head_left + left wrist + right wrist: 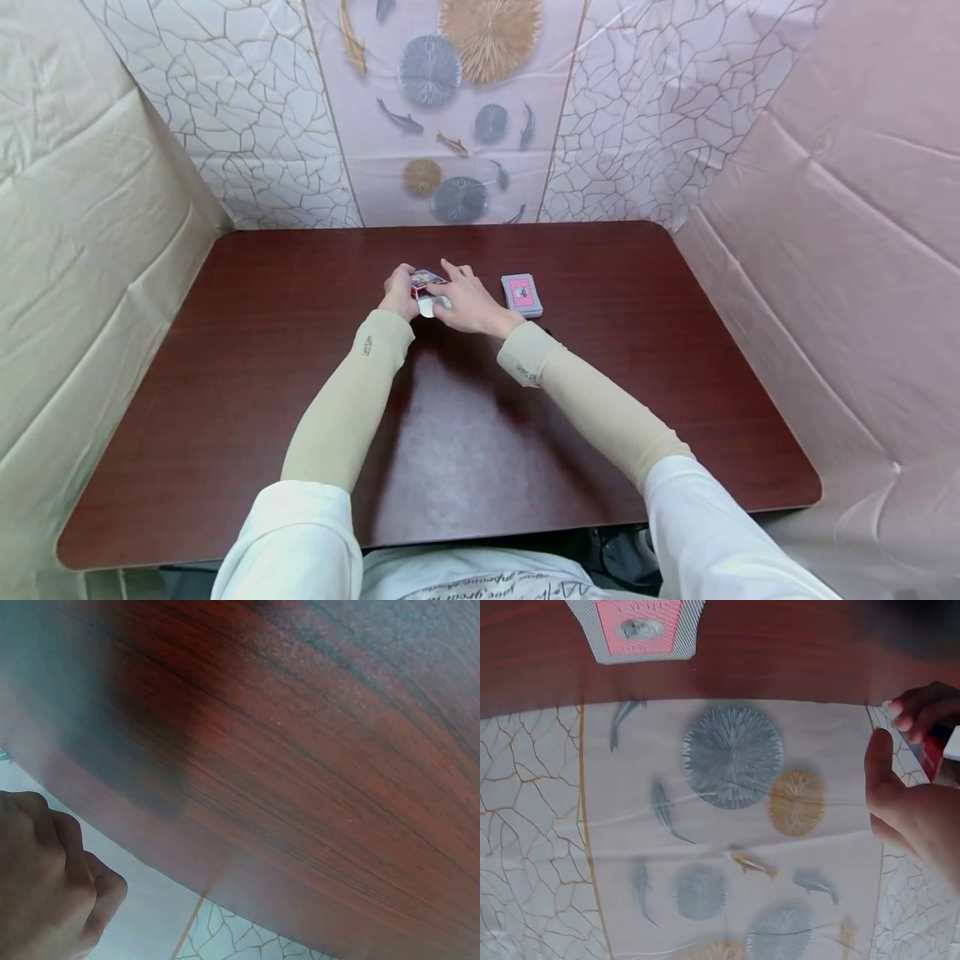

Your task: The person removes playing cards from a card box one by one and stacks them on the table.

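Note:
In the head view my left hand [400,292] grips a small playing-card box [427,279] by its left side, above the far middle of the table. A white flap [431,306] stands out from the box's near end. My right hand [474,302] is at the box's right side, one finger over its near end and other fingers extended. Just right of that hand lies a deck of playing cards [522,295] with pink-and-white backs. The left wrist view shows the curled left hand [52,877], but not the box. At the right wrist view's edge the box is cut off beside the right hand [915,810].
The dark red-brown wooden table [225,400] has rounded corners. Behind it hangs a patterned cloth [450,108]. Pale cloth walls [847,250] close in the left and right sides.

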Action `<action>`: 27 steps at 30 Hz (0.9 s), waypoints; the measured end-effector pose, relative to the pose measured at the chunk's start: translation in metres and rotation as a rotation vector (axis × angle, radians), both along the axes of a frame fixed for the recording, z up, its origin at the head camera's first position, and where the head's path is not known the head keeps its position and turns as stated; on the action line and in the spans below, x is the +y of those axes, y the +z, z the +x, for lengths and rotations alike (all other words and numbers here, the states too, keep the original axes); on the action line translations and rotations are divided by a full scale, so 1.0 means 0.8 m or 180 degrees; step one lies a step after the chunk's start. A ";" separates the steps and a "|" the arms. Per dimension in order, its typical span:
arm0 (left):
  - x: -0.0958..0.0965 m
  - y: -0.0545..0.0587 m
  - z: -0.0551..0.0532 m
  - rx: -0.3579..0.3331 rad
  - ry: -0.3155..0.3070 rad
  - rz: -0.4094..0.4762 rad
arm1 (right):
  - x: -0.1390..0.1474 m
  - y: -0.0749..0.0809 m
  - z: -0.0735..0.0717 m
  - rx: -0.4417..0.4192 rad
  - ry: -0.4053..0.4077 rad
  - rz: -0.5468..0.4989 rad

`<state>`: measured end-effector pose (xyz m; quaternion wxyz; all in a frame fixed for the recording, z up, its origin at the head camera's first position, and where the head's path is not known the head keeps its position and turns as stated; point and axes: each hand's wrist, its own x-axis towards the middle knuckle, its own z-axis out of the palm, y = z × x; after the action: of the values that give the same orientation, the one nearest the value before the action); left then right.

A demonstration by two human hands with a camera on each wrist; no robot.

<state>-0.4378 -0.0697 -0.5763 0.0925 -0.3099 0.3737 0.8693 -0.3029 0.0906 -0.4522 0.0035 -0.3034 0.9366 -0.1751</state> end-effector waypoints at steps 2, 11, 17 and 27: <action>-0.014 -0.089 -0.071 0.0058 -0.0076 0.0086 | -0.004 0.000 0.001 -0.0059 -0.0004 0.0201; -0.003 -0.011 0.001 -0.0013 0.0002 -0.0109 | -0.011 -0.001 0.007 -0.0029 0.0036 0.0301; 0.001 0.011 0.020 0.0112 0.0106 -0.0118 | -0.009 -0.001 0.007 0.0307 0.0126 0.0031; 0.024 0.161 0.131 -0.0053 0.0346 -0.0133 | -0.004 0.005 0.010 0.0657 0.0133 -0.0451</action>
<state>-0.3329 -0.0507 -0.4479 0.0418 -0.3388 0.3736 0.8625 -0.2950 0.0874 -0.4481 -0.1107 -0.3388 0.9107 -0.2086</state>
